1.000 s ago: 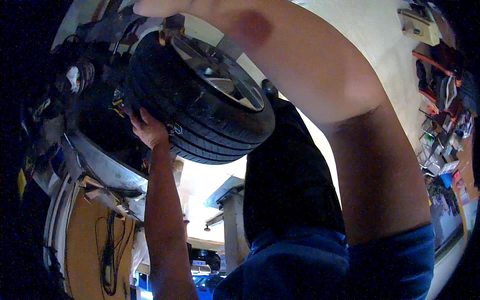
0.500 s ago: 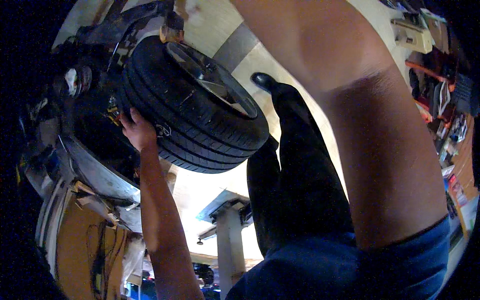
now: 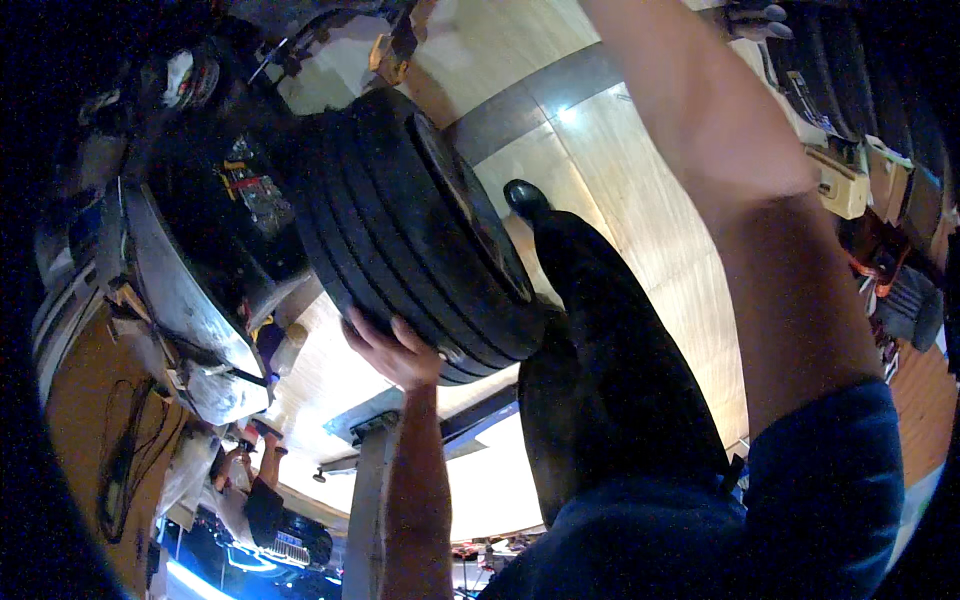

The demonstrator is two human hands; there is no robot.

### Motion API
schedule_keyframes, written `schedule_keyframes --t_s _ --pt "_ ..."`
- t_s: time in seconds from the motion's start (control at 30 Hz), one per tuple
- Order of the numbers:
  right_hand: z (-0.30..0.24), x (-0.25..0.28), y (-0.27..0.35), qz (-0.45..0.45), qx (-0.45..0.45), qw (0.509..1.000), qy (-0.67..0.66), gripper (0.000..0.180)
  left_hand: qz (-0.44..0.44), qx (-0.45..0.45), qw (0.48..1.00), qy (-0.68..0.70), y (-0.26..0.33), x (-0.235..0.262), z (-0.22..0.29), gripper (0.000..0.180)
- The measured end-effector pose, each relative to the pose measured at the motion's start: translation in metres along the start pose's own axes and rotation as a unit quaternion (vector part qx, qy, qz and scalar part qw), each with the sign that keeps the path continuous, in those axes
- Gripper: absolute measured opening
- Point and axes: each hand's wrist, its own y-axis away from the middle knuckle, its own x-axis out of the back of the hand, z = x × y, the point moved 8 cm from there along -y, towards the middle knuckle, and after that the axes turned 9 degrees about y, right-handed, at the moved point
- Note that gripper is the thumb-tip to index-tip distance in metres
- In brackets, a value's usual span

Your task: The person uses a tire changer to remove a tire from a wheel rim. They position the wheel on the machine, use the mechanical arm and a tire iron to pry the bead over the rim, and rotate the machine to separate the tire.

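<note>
Tilting edge-on since a second ago, black wheel (image 3: 420, 235) is resting directly above cupped left hand (image 3: 392, 350); right hand is reaching out of view.

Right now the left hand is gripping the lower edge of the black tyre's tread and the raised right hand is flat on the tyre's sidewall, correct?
Not quite. The left hand does grip the lower edge of the black tyre on its tread, but the right hand is not on the sidewall: the right forearm runs up out of the top of the head view, so that hand is not visible.
</note>
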Motion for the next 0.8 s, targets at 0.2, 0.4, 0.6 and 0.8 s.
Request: schedule_keyframes --t_s 0.2,0.4,0.6,0.8 --pt "0.105 -0.175 0.12 -0.017 -0.166 0.95 -0.263 0.07 -0.07 0.039 0.997 -0.018 0.203 0.016 -0.057 0.07" --pt "0.126 -0.326 0.358 -0.096 -0.158 0.973 -0.136 0.07 -0.265 0.123 0.954 -0.062 0.359 0.077 -0.096 0.067" --pt "0.171 -0.379 0.497 -0.188 -0.303 0.889 -0.287 0.069 -0.054 0.608 0.653 0.448 0.391 0.044 -0.241 0.058" --pt "0.195 -0.423 0.518 -0.185 -0.193 0.92 -0.288 0.065 -0.246 0.404 0.58 0.663 0.31 -0.021 -0.265 0.057"
